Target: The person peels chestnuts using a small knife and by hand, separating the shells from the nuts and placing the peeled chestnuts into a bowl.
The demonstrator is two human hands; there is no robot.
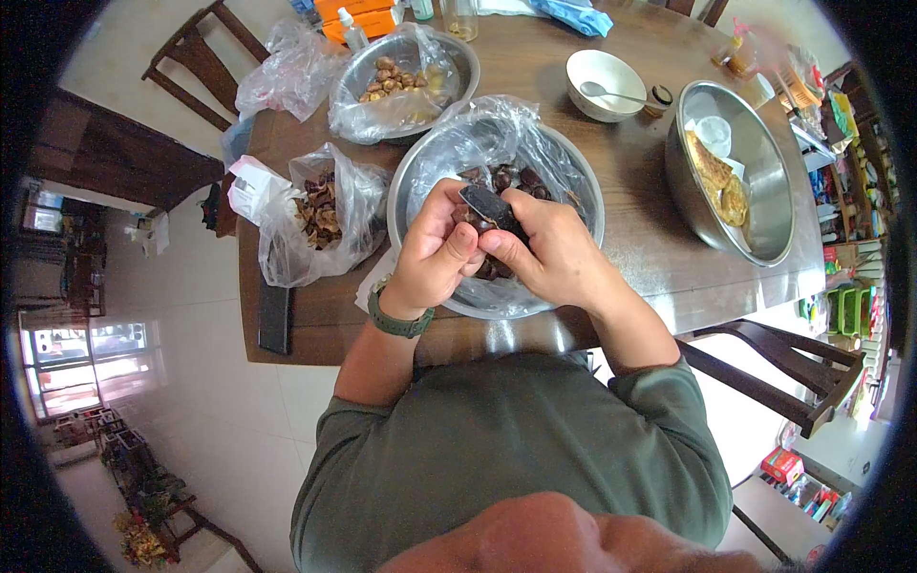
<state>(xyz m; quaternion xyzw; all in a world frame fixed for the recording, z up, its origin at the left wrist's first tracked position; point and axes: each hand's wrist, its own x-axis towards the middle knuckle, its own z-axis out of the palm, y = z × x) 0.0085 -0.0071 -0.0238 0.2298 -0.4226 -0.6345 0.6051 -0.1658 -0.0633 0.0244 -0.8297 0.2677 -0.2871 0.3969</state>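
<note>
Both my hands meet over a metal basin [590,191] lined with clear plastic, with dark brown chestnuts [535,181] in it. My left hand [435,250], with a green watch strap at the wrist, pinches a dark brown chestnut [483,225]. My right hand [559,250] is closed round a black tool [489,205], which lies against the chestnut; its working edge is hidden. Left of the basin, a clear bag [358,205] holds brown shell pieces [320,215]. Behind, a second lined bowl [466,69] holds lighter peeled-looking chestnuts [394,78].
On the wooden table [635,229] are a white bowl [597,72] with a spoon, a large steel bowl [772,191] with yellowish food, and a black phone-like object [275,320] at the left edge. A wooden chair [783,368] stands at the right.
</note>
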